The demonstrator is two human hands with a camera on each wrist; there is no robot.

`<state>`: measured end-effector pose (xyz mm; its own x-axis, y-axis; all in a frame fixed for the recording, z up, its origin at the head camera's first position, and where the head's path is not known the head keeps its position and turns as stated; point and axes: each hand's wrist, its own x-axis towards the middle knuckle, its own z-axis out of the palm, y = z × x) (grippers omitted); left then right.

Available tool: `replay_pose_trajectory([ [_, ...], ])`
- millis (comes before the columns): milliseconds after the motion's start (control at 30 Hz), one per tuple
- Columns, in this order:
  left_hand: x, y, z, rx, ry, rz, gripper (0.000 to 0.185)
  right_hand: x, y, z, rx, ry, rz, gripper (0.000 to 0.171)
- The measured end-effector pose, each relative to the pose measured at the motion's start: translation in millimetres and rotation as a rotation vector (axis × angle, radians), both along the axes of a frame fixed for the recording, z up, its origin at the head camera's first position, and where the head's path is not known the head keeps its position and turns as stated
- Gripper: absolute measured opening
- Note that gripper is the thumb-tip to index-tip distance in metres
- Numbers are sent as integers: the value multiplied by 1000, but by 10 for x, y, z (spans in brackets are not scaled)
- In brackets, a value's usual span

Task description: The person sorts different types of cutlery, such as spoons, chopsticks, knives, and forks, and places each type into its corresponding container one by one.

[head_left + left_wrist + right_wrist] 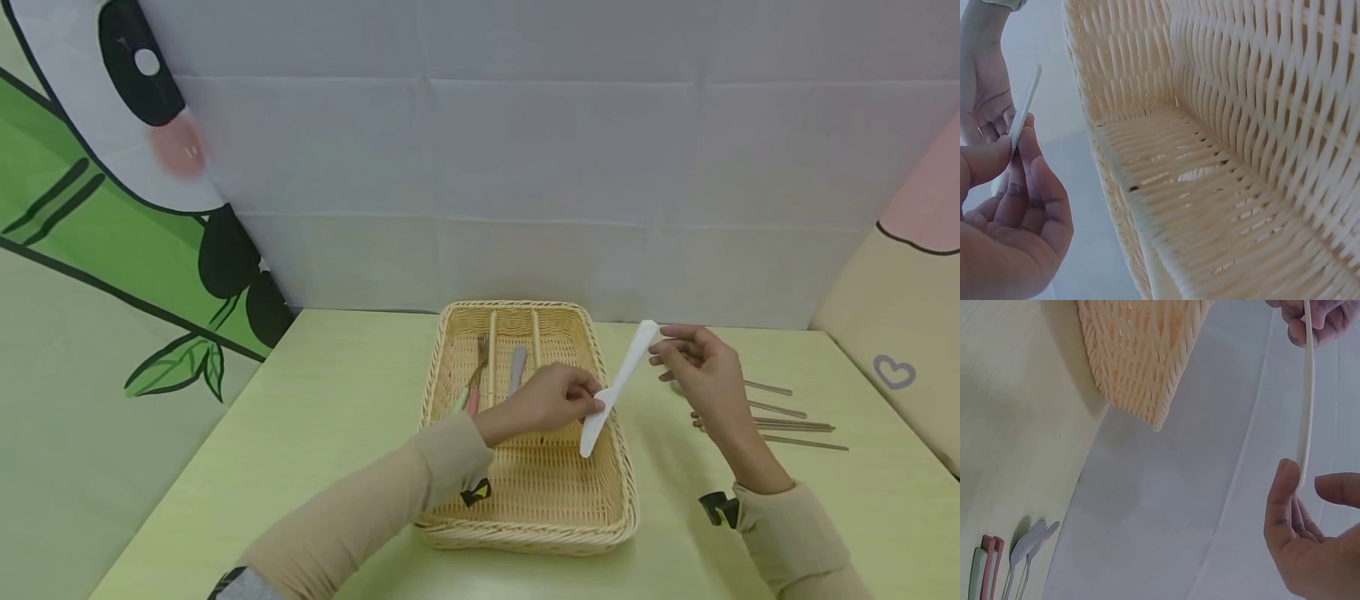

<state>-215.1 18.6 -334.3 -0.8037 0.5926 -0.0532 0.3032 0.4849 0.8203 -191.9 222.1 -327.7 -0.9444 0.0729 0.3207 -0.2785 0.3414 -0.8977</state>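
A white knife [628,367], apparently plastic, slants over the right side of the wicker basket [626,508]. My left hand [558,396] pinches it near its lower end between thumb and fingers, as the left wrist view also shows. At the knife's upper end is my right hand [701,367]. In the right wrist view its thumb [1338,489] stands apart from the knife, while a forefinger tip lies right at the knife's end. Inside the basket, a fork [482,350] and green and red handles lie in the left compartment, and a grey blade [517,367] in the middle one.
Right of the basket, several thin utensil handles [795,425] lie on the table [360,367]. The right wrist view shows spoons [1030,540] and red and green utensil ends [986,565] there. A cloth backdrop [525,150] rises behind the table.
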Motion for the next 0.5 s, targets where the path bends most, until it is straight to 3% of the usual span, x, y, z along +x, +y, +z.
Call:
replay_pose_trajectory([
  [300,-86,-190,51,16,10,55,14,-4,93,-92,108,-28,-13,29],
  [500,-189,-315,35,-14,36,128,15,2,196,-179,179,-33,-26,34],
])
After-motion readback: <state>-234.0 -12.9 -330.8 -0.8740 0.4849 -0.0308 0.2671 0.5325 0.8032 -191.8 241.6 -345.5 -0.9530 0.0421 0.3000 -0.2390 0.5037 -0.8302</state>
